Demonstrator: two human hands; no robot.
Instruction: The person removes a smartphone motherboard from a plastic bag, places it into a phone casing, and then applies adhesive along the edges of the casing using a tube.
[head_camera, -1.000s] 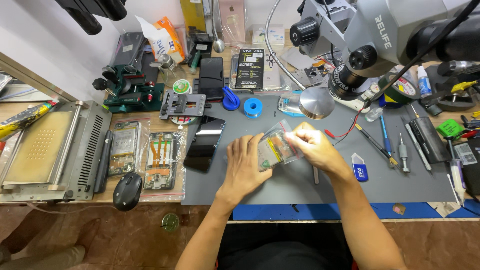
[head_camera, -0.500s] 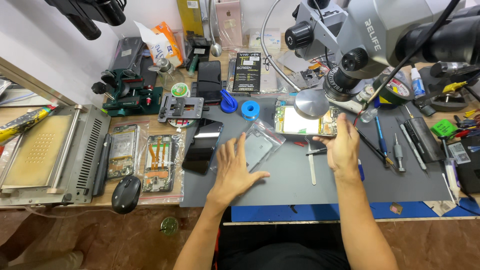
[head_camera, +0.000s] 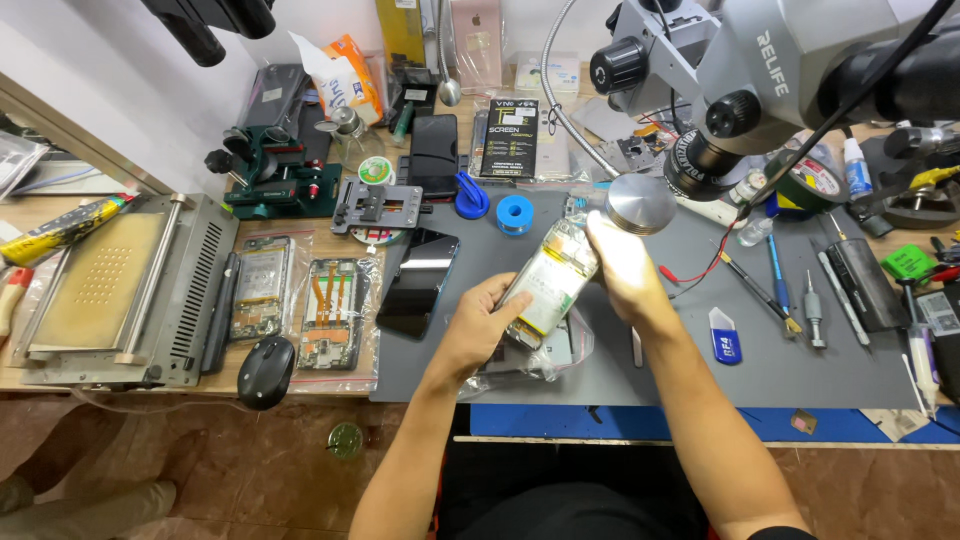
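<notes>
Opened phone, its back off so that the pale battery and inner parts show, is held tilted above the grey mat on the counter, its upper end toward the round metal lamp head under the microscope. Left hand reaches up from the lower edge with the forearm slanting inward; its fingers curl around the phone's lower end, thumb on the near side, grasping it. Right hand comes in from the right with the forearm angled across the mat, brightly lit by the lamp; its fingers close on the phone's upper end, just below the lamp head. Under the phone a clear plastic bag lies crumpled on the mat, touching the left wrist. Left of the hands a dark phone screen lies partly on the mat edge, and further left two bagged phone frames sit beside a black mouse. Screwdrivers and tweezers lie to the right, well apart from the hands.
</notes>
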